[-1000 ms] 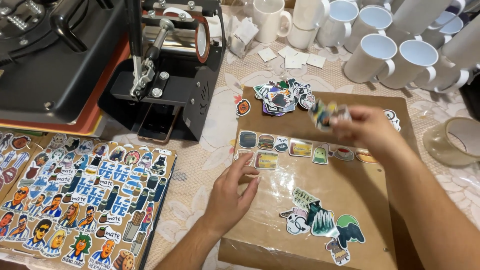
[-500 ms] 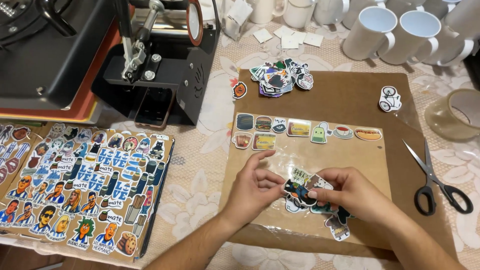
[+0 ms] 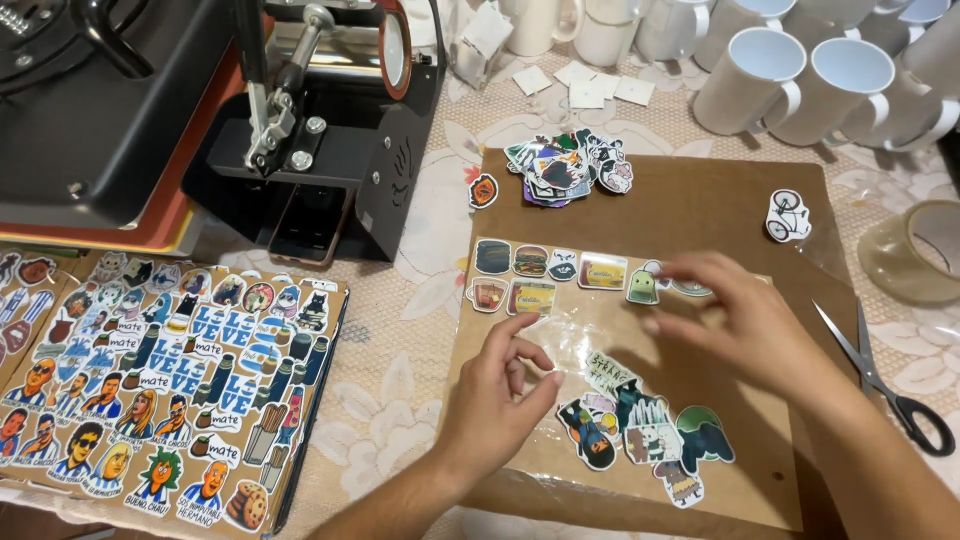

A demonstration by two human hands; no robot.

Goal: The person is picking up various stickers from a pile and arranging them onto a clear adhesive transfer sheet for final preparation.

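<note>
**Sticker layout on cardboard sheet**

Worktop point(image 3: 400, 330) has a floral cloth, with a heat press point(image 3: 300, 130) back left and white mugs point(image 3: 800, 80) back right. The brown board point(image 3: 690, 210) carries clear film point(image 3: 600, 340).

Your left hand point(image 3: 500, 395) is loosely open and empty, fingertips just above the film by the lower sticker cluster point(image 3: 640, 435). Your right hand point(image 3: 745, 320) is spread flat and holds nothing, hovering by the green sticker point(image 3: 642, 287) at the end of the sticker row point(image 3: 560, 265).

My read: the stickers are paper-light, floppy and easily creased. Take them by the edge with a fingertip pinch. The film looks slippery, so pin it down.

Scissors point(image 3: 890, 385) and tape roll point(image 3: 920, 250) are on your right, sticker sheets point(image 3: 170, 380) on your left.
</note>
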